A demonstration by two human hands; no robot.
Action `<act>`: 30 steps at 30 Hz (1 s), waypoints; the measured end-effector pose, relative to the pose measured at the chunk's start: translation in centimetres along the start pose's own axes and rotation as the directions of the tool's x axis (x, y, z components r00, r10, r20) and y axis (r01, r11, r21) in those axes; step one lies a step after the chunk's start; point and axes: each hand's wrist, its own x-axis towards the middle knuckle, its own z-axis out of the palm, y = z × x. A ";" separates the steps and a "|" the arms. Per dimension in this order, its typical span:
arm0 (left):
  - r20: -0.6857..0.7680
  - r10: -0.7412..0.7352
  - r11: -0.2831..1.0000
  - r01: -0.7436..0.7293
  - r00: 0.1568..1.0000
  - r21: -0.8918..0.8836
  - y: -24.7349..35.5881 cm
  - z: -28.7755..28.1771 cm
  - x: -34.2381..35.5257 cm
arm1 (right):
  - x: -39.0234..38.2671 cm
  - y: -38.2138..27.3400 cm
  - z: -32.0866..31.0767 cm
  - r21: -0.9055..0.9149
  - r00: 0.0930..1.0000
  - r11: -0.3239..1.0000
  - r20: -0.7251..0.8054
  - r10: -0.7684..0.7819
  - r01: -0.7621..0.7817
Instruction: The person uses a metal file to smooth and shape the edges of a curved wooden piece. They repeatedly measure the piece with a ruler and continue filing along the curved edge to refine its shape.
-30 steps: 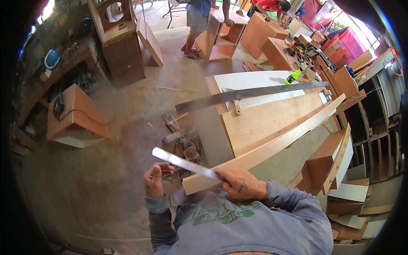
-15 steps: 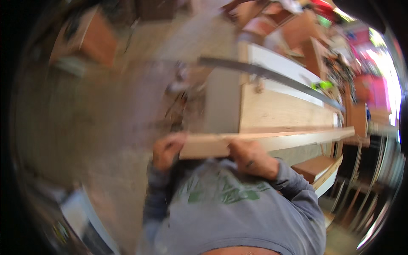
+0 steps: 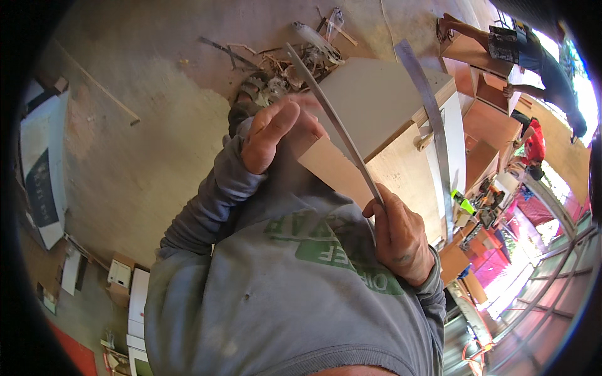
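My right hand (image 3: pixel 401 235) is closed around a long thin strip (image 3: pixel 332 122), its thumb resting on the near end. The strip slants away to the upper left, edge toward me. Beneath it, against my shirt, is a light tan board (image 3: pixel 335 168); whether the two are joined I cannot tell. My left hand (image 3: pixel 273 138) is raised by the board's left end, thumb stretched out and apart from blurred fingers. Those fingers lie close to the board's corner; contact is unclear.
Ahead stands a large grey-white panelled piece (image 3: pixel 367 94) with a plywood top (image 3: pixel 401 166). A long flat grey strip (image 3: pixel 433 119) crosses it. Offcuts and plastic scraps (image 3: pixel 291 66) litter the floor near my foot. A person (image 3: pixel 545 62) bends over wooden cabinets at the upper right; another wears red.
The long piece, level before, now slants to the upper left. My left hand has come off its end and opened; my right hand has moved right and nearer. My view has turned.
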 end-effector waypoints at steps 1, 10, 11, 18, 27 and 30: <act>-0.036 -0.035 0.999 0.035 0.999 -0.011 -0.2 0.0 -0.1 | 0.3 -0.2 -0.1 0.001 1.000 1.000 0.031 0.003 -0.003; -0.085 0.066 0.952 -0.038 0.994 0.303 2.2 1.3 0.7 | 2.4 -1.7 -0.9 -0.126 0.982 0.991 0.181 0.058 -0.035; -0.098 0.023 0.965 0.004 0.995 0.263 2.5 1.4 0.8 | 2.4 -1.7 -1.0 -0.137 0.981 0.990 0.181 0.062 -0.037; -0.090 -0.002 0.983 0.019 0.996 0.182 2.5 1.2 0.9 | 2.3 -2.3 -1.5 -0.169 0.961 0.981 0.238 0.137 -0.098; -0.130 -0.028 0.999 0.032 0.991 0.035 1.9 1.6 0.0 | 2.5 -2.4 -1.9 -0.231 0.955 0.970 0.264 0.135 -0.074; -0.149 0.028 0.999 -0.025 0.989 0.024 0.7 1.8 0.1 | 2.5 -2.3 -1.7 -0.308 0.956 0.950 0.262 0.128 -0.043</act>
